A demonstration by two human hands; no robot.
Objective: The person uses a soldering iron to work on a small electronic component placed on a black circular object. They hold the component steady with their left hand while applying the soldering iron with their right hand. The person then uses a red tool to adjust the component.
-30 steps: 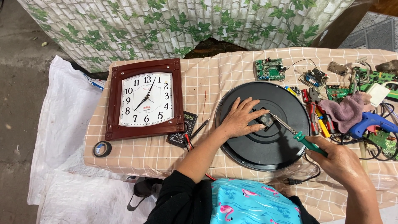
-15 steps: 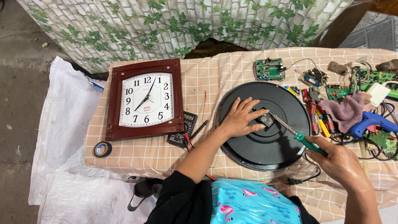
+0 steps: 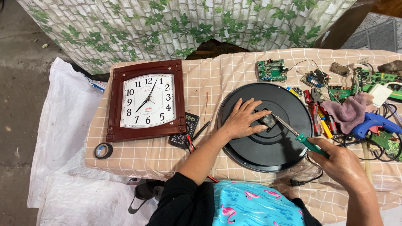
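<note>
Slip risk: our right hand (image 3: 341, 161) grips the screwdriver (image 3: 293, 132), tip at the movement (image 3: 268, 121) mid-disc (image 3: 268, 144); left hand (image 3: 243, 119) lies flat, fingers spread, at its 9 o'clock; a skid could jab them.

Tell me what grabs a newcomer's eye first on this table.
The big round black clock back at centre, where the left hand presses beside its small movement and the right hand aims a green-handled screwdriver at it. To the left lies a square brown-framed wall clock; circuit boards and tools crowd the right edge.
</note>
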